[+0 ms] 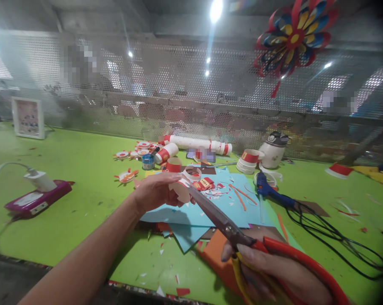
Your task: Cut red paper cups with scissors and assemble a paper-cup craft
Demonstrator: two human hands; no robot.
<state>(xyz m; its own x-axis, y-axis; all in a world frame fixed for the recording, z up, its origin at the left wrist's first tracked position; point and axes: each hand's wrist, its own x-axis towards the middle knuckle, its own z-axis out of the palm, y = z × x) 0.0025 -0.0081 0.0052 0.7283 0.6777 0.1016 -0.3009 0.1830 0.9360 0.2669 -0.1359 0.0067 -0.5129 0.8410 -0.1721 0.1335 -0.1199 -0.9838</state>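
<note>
Between the fingers of my left hand [156, 190] is a small white and red paper piece [181, 191] with a ragged, cut-looking edge. My right hand [267, 271] grips a large pair of scissors [220, 218] by its red and yellow handles. The blades point up and left, and their tips reach the paper piece; whether they touch or cut it I cannot tell. Below both hands lie light blue paper sheets [175, 215] with red and white scraps on top. An orange sheet [221, 254] sits under the scissors.
A blue glue gun [274, 191] with a coiled black cord lies at right. Paper cups [247, 162] and a white kettle-like container [274, 150] stand behind. Flower-like paper pieces [143, 146] and a blue jar [148, 161] sit back left. A purple power strip [39, 201] lies at left.
</note>
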